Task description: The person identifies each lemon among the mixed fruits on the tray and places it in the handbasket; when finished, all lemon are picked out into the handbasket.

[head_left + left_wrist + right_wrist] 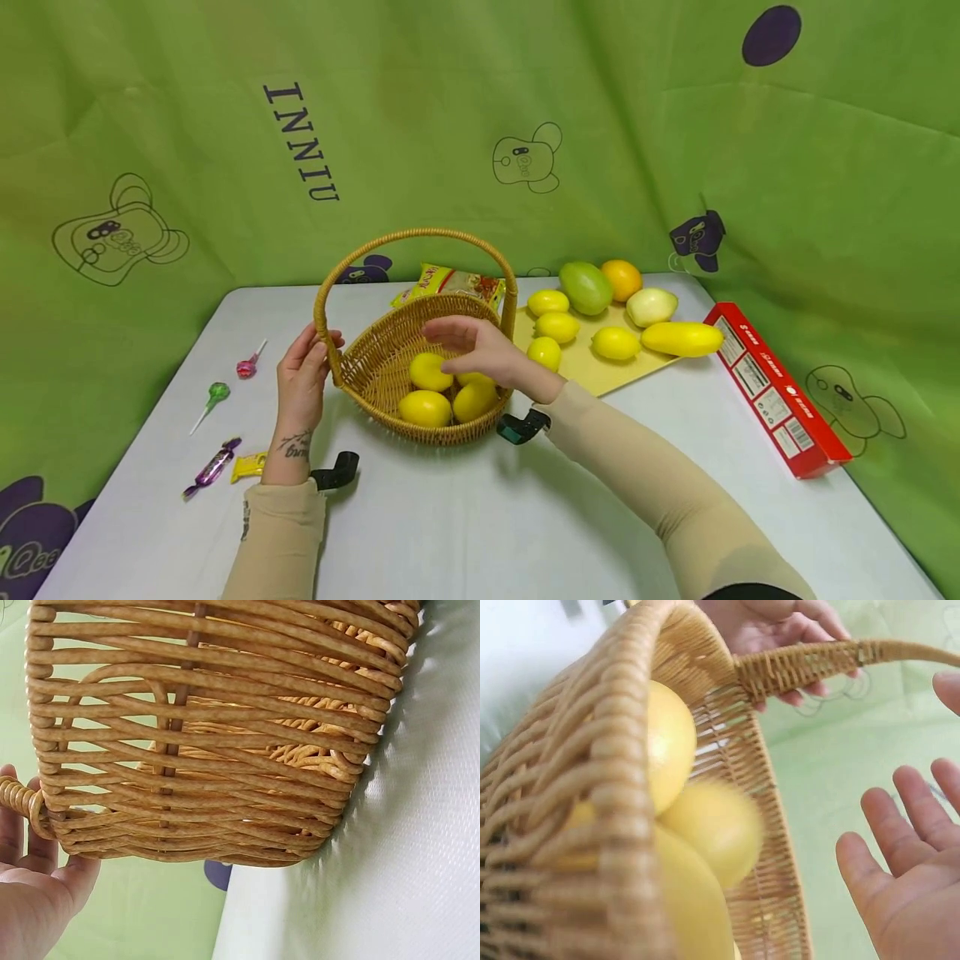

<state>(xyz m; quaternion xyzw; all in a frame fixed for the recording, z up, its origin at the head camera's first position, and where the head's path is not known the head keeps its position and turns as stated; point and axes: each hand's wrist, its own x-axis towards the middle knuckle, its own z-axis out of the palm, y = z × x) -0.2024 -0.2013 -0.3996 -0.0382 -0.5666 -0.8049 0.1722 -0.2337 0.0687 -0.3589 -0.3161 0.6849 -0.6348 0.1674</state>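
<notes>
item: wicker basket [390, 350], centre of the head view, standing on the white table [480, 517]; arched handle upright. contents: four yellow lemons [429, 372] can be made out, one partly hidden under your right hand.

item: your left hand [302, 379], left of the basket; fingers curled round the base of the handle [810, 664] at the rim, grasping it.

item: your right hand [480, 350], over the basket's right half, above the lemons; fingers straight and spread, released, holding nothing. the right wrist view shows the open palm apart from the fruit.

item: yellow board [600, 362], right of the basket, bearing more lemons, a green fruit [586, 287], an orange [622, 278] and a long yellow fruit [682, 338].

item: red box [776, 387], right edge of the table.

item: snack packet [450, 285], behind the basket.

item: lollipops [217, 392] and wrapped sweets [213, 465], lower left of the frame.
</notes>
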